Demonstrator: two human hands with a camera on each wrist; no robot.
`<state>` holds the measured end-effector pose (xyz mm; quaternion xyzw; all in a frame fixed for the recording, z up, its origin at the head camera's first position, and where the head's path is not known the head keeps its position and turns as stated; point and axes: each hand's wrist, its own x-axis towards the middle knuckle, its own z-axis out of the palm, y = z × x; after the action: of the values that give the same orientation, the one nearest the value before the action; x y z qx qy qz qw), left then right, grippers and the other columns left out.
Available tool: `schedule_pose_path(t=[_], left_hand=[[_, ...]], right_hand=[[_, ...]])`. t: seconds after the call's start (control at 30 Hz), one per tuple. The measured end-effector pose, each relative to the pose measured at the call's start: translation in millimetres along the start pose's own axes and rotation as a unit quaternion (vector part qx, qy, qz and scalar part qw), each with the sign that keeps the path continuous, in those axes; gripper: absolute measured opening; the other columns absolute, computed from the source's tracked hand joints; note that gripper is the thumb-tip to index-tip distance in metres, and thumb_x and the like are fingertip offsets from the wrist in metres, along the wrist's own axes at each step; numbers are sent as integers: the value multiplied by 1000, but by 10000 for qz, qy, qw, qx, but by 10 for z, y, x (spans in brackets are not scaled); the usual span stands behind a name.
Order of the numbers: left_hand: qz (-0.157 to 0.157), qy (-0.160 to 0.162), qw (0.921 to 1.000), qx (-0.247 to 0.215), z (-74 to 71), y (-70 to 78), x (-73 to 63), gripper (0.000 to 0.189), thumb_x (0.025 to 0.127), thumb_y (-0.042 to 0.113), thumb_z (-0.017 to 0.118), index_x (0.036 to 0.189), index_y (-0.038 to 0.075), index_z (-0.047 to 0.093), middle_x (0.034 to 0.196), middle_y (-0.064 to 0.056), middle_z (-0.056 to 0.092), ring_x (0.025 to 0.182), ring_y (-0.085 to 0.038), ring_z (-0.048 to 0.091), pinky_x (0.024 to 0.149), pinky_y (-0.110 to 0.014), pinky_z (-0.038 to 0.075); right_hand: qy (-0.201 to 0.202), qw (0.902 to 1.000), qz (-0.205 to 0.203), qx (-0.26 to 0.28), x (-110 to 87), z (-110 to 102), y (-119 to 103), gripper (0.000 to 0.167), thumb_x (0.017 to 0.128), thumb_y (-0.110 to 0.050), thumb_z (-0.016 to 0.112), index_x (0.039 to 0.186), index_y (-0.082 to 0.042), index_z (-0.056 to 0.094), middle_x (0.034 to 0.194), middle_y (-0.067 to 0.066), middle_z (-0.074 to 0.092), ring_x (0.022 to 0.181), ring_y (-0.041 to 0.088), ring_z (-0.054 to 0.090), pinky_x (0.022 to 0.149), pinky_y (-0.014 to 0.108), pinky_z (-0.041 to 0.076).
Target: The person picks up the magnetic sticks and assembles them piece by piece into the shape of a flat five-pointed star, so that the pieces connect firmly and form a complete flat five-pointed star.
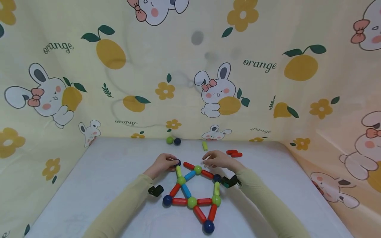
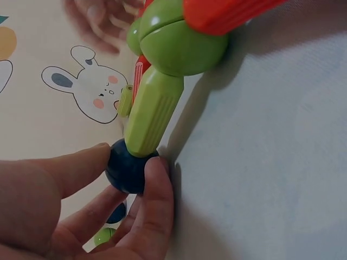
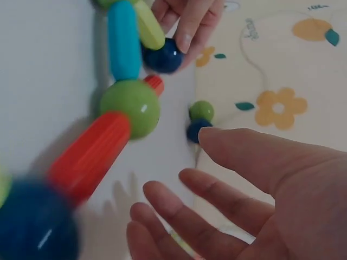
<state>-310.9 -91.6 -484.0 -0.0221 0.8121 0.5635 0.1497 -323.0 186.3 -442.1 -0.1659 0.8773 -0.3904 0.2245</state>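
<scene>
My left hand (image 1: 162, 165) pinches a dark blue ball (image 2: 122, 174) between thumb and fingers at the end of a yellow-green rod (image 2: 154, 111). That rod runs to a green ball (image 1: 181, 180) in a flat frame of building rods and balls on the table. Red, light blue and yellow-green rods meet at green and dark blue balls throughout the frame. Over its far right side, my right hand (image 1: 220, 160) holds nothing, its fingers spread and slightly bent. Beside those fingers, a red rod (image 1: 189, 165) sticks out from another green ball (image 1: 197, 170), its far end free.
At the table's back edge sit a loose green ball (image 1: 169, 140) and a dark blue ball (image 1: 177, 141). A yellow-green rod (image 1: 205, 146) lies farther right, then red rods (image 1: 234, 153). A patterned cloth (image 1: 184, 66) rises behind and at both sides of the white tabletop (image 1: 113, 175).
</scene>
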Motion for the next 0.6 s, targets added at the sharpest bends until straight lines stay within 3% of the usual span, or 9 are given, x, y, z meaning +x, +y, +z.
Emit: schedule_pose_path(t=[0.27, 0.6], left_hand=[[-22, -114, 9999, -7, -5, 35, -5, 30, 94, 19, 63, 118, 1, 63, 98, -11, 64, 73, -18, 61, 69, -25, 55], [37, -184, 9998, 46, -19, 51, -27, 31, 96, 15, 60, 122, -1, 61, 100, -12, 64, 75, -19, 62, 72, -27, 55]], right_hand=[[-440, 9989, -90, -102, 414, 137, -203, 26, 94, -17, 61, 116, -5, 66, 97, 5, 65, 86, 22, 59, 80, 32, 52], [-592, 9980, -45, -196, 541, 316, -269, 22, 92, -13, 64, 112, -6, 69, 92, 3, 66, 81, 18, 55, 75, 28, 47]])
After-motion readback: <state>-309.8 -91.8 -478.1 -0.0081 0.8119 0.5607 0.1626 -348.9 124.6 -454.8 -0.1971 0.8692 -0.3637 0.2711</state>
